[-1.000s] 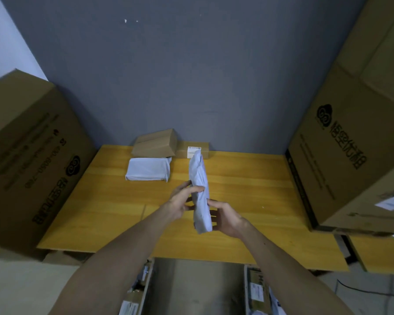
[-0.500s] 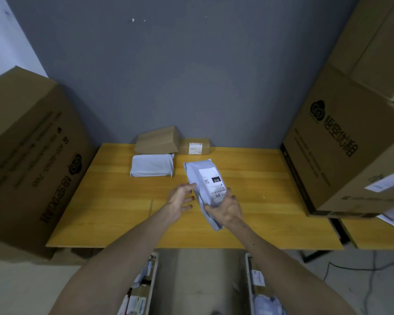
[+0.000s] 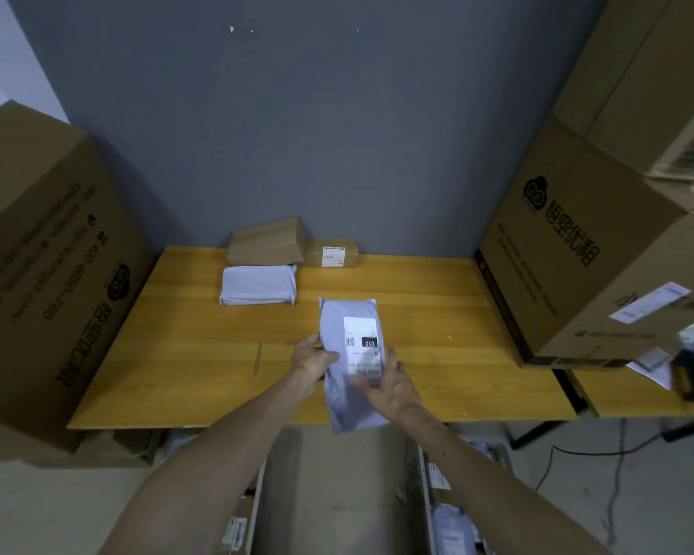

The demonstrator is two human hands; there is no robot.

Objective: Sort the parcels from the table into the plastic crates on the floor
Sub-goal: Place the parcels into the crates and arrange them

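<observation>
A grey mailer bag [image 3: 347, 338] with a white label marked 010 faces up above the front of the wooden table [image 3: 437, 314]. My left hand [image 3: 311, 360] grips its left edge. My right hand [image 3: 391, 388] holds its lower right part from the side, fingers curled round it. On the table's far side lie a wrapped grey parcel [image 3: 257, 290], a brown box [image 3: 267, 242] and a small labelled box [image 3: 331, 254]. Two crates on the floor show at the bottom: a left crate [image 3: 239, 522] and a right crate [image 3: 453, 518], both holding parcels.
Large cardboard boxes flank the table: one on the left [image 3: 53, 274], a stack on the right [image 3: 593, 254]. Bare floor [image 3: 337, 494] lies between the crates. A cable [image 3: 613, 466] trails on the floor at right, beside a second table [image 3: 638, 394].
The mailer went from standing on edge to label-up, and now sits lower and nearer me. My left hand, off the bag half a second ago, grips its left edge again.
</observation>
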